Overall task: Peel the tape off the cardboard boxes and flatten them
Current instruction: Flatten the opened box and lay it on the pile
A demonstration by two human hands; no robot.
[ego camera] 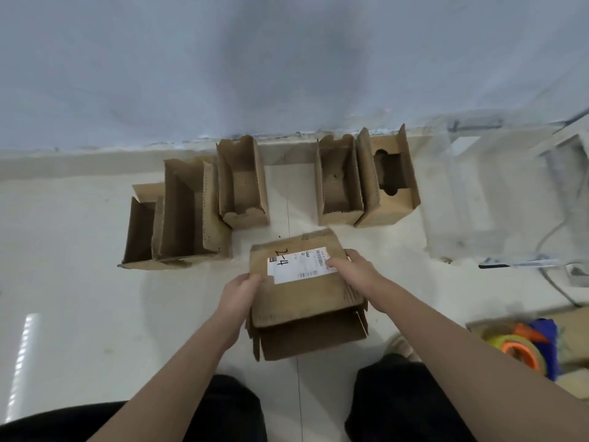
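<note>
The labelled box (302, 282) is grasped at opposite sides by the left hand (242, 290) and right hand (357, 266), both clenched on it, likely steadied on the floor (79, 298) for flattening.

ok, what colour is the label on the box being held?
White with black print and handwriting, on the brown box; the label shows in the head view.
</note>
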